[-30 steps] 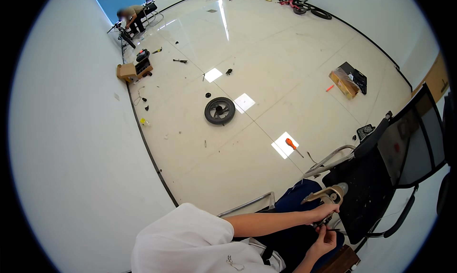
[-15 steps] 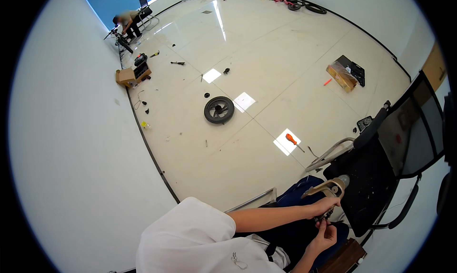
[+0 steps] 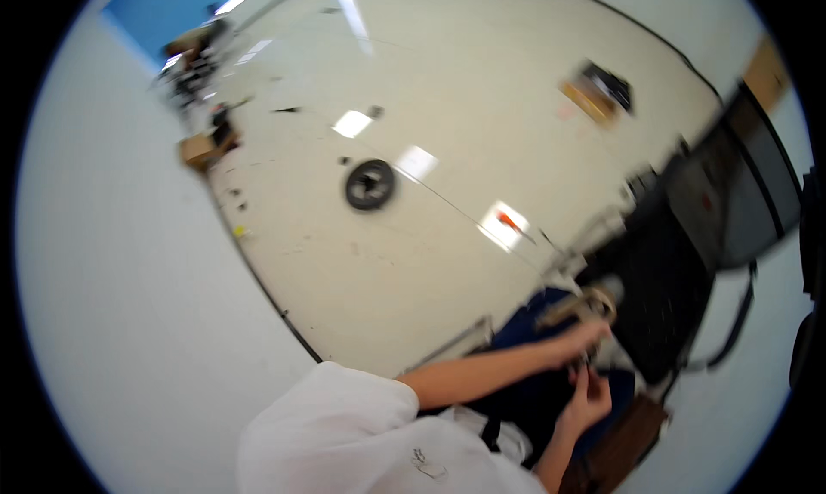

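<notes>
My left hand [image 3: 585,341] is closed around a beige curved frame part [image 3: 564,311] with two arms, over my lap at the lower right. Just below it, my right hand [image 3: 592,397] is pinched at the part's lower end, where small dark pieces meet the fingertips. What those fingers hold is too blurred to name. Dark blue trousers [image 3: 529,315] lie beneath the part. A black chair [image 3: 650,287] stands just to the right of my hands.
An orange-handled screwdriver [image 3: 508,221] lies on the tiled floor ahead, with a black wheel [image 3: 370,184] farther left. A cardboard box [image 3: 589,102] and a black case [image 3: 613,83] sit at far right. Another cardboard box [image 3: 200,151] stands by the left wall, near a blurred person [image 3: 196,42].
The whole view has shifted and blurred as my head moves; floor items appear farther left and higher. Both hands stay together at the beige part.
</notes>
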Tool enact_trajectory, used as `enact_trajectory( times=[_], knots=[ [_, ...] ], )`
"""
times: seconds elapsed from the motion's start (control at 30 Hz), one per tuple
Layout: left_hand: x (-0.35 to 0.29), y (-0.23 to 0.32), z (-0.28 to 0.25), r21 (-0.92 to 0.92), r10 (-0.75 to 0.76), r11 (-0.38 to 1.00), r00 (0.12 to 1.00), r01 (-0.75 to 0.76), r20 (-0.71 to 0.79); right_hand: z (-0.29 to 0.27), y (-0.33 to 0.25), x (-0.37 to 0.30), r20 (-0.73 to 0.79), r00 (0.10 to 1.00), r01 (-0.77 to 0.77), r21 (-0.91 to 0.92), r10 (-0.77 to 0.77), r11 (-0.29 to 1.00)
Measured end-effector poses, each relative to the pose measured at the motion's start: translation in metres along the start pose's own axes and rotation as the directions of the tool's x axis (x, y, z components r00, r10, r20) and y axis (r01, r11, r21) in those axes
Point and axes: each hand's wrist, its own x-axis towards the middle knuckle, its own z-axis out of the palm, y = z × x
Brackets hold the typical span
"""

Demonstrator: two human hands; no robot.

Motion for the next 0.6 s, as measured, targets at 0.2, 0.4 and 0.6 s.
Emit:
enact_trajectory(
  times=[0.2,0.4,0.6],
  knots=[
    [-0.017,0.031,-0.020,-0.138,-0.093,0.985,0.993,0.103,0.079,0.003,-0.028,0.009,0.153,0.980,-0.164,0.276,0.125,0.947],
    [-0.028,0.040,0.006,-0.074,-0.092,0.993,0.996,0.092,0.004,-0.005,-0.015,0.017,0.224,0.964,-0.221,0.356,0.146,0.908],
    [-0.032,0.040,0.000,0.004,-0.147,0.989,0.989,0.147,0.014,-0.005,-0.018,0.027,0.212,0.971,-0.168,0.293,0.107,0.941]
  ],
)
